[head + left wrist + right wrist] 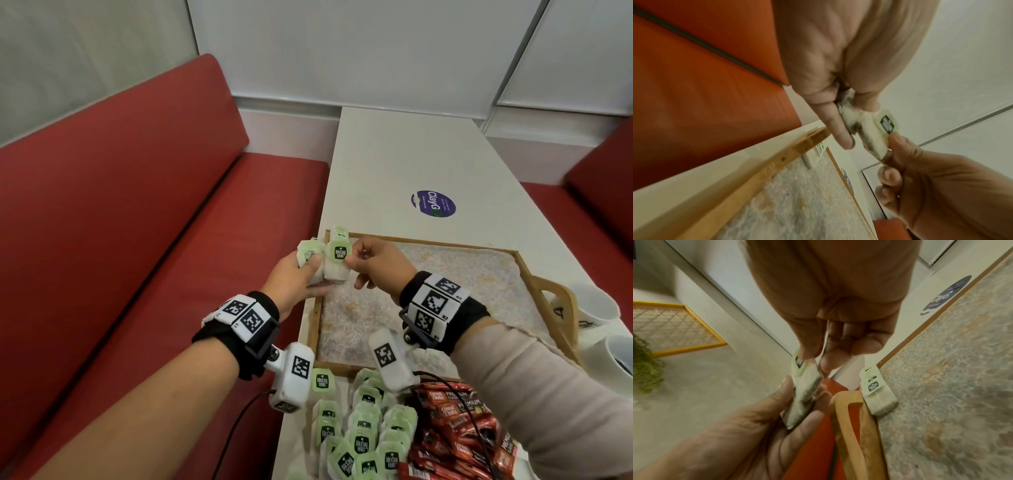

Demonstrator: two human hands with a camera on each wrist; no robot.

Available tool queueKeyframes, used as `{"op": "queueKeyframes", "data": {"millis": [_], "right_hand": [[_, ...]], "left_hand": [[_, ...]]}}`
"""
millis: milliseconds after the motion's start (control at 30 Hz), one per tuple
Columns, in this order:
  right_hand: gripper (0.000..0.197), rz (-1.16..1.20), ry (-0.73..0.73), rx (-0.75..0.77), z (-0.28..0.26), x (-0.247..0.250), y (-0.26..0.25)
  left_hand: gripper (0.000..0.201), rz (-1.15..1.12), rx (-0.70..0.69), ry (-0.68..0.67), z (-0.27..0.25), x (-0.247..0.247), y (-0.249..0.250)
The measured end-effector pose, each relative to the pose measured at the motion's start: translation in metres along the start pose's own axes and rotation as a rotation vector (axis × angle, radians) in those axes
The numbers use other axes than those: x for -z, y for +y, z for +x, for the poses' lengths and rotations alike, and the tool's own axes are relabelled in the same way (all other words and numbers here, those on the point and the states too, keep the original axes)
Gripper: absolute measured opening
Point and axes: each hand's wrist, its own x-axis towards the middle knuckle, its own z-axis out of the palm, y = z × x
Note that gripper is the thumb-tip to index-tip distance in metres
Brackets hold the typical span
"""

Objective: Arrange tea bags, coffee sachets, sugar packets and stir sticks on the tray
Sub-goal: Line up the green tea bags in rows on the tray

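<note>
A: What is held in the tray [561, 310]?
B: A wooden tray with a speckled mat is seen on the white tabletop [394, 161]. One stack of tea bags [878, 395] is laid in its far left corner, against the rim. How many bags are in that stack cannot be told. The rest of the mat is bare.

A: And what is held in the hands?
B: A small bundle of tea bags [310, 262] is clasped in the left hand [294, 277], with thumb and fingers curled round it. One tea bag [337, 262] with a green tag is pinched by the right hand [373, 265] between thumb and forefinger. This bag is touching the bundle. Both are held just above the left rim of the tray, near the stack.

A: What is counted outside the tray?
B: A loose heap of tea bags [359, 431] is lying on the tabletop in front of the tray; more than a dozen green tags are visible, an exact number cannot be given. Beside it, on the right, a pile of red coffee sachets [455, 431] is seen, also too overlapped to count. Two white cups [596, 308] are standing at the right of the tray, partly cut off. One round purple sticker [433, 204] is fixed on the tabletop behind the tray.
</note>
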Motion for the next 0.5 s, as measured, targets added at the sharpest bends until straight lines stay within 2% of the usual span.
{"op": "queueKeyframes", "data": {"millis": [167,333,500], "right_hand": [[0.023,-0.030,0.081,-0.108,0.017,0.004,0.015],[0.020,-0.119,0.034,-0.276,0.032,-0.004,0.033],[0.023,-0.147,-0.025,-0.342,0.042,-0.014,0.039]], "left_hand": [[0.029,-0.023,0.007,0.118,0.008,0.009,-0.002],[0.027,-0.013,0.009,0.104,0.014,0.016,-0.002],[0.025,-0.006,0.010,0.085,0.020,0.019,-0.002]]}}
